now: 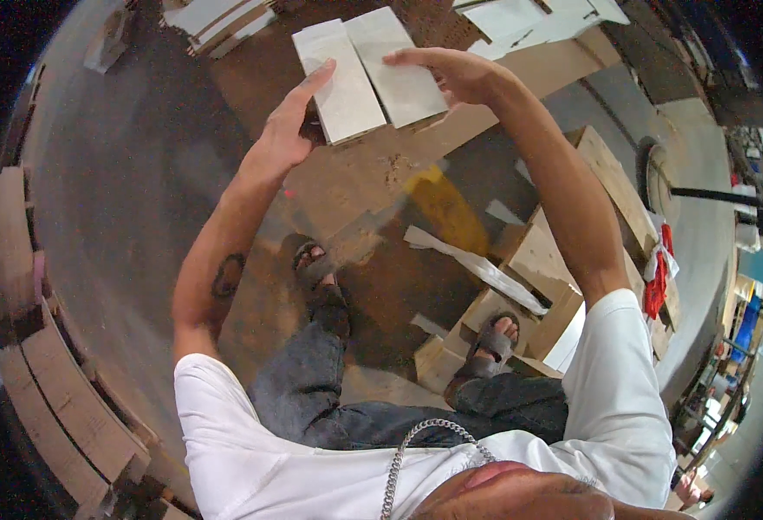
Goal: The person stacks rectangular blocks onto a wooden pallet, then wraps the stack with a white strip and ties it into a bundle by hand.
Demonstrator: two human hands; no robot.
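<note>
Both hands up, left hand [284, 130] and right hand [452, 71] touching two pale boards [371, 74]

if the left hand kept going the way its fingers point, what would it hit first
The left hand points up and right, its fingertips already at the edge of the left pale board. That board would most likely be met first, though depth is hard to judge.

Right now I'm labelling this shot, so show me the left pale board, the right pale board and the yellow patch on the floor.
Left pale board [344, 87], head view, middle of its face.
Right pale board [396, 65], head view, middle of its face.
Yellow patch [444, 208], head view, its centre.
</note>
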